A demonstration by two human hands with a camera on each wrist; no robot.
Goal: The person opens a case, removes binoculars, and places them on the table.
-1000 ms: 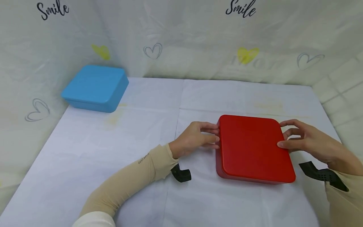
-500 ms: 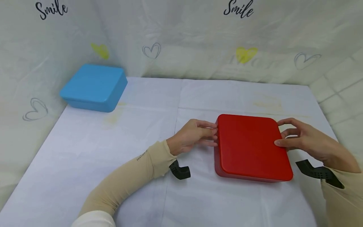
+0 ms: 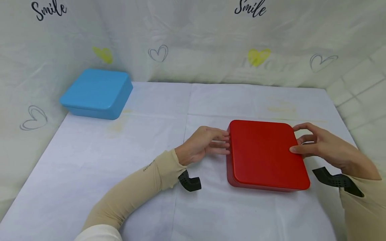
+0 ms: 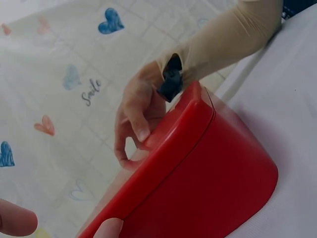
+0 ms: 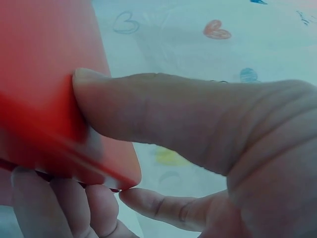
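The red box (image 3: 268, 154) sits on the white cloth (image 3: 147, 134), right of centre. My right hand (image 3: 334, 150) pinches its edge between thumb and curled fingers; my left hand (image 3: 200, 145) lays nearly straight fingers against the opposite side. I'd judge it stiff, fairly light (slippery too, perhaps), best held by both sides.

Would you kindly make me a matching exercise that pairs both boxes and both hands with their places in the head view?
1. Red box
2. Blue box
3. Left hand
4. Right hand

A. At the red box's right side
B. Between the two hands
C. Far left corner of the table
D. At the red box's left side

Pairs: 1-B, 2-C, 3-D, 4-A
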